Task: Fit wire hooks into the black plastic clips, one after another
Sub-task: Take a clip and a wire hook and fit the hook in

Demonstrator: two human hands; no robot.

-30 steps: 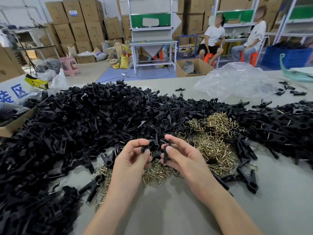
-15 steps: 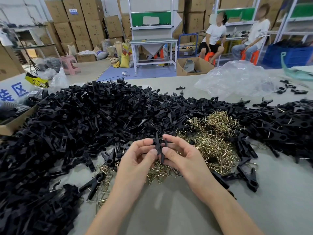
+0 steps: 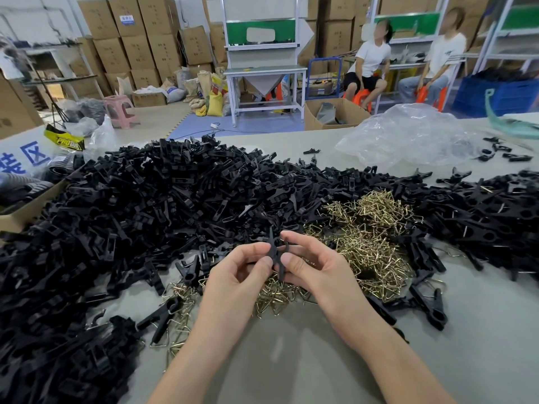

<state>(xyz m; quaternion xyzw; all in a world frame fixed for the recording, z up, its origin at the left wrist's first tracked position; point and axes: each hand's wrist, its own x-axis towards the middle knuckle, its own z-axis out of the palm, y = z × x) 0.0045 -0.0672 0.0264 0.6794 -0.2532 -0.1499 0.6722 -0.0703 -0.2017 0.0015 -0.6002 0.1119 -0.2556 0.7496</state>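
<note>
The left hand [image 3: 233,281] and the right hand [image 3: 320,272] are meeting above the near middle of the table [image 3: 481,360]. Both are pinching the same black plastic clip [image 3: 275,248] between thumb and fingers, so the grip of each hand is narrow and is closing on the clip. The clip is standing up between the fingertips, with its two halves crossing like a letter X, just above the near border of the heap of wire hooks [image 3: 370,243]. I cannot tell whether a hook is sitting in the clip; the fingers are hiding its lower part.

In my judgement the danger is coming from this small grip. The fingertips are holding only the thin middle of the clip. If they are pressing the two halves unevenly, one half can be twisting out and jumping into the big pile of loose clips [image 3: 145,217] that is covering the left half of the table. There it is getting lost among the same black parts.

The hooks under the hands are lying tangled one in another. A hand that is picking one is probably lifting several together, and they may be dropping on the bare near edge or falling off it. A hook that is going in crooked may be sitting only half in its groove, and such a clip may be passing unnoticed into the fitted clips [image 3: 490,217] along the right edge.
</note>
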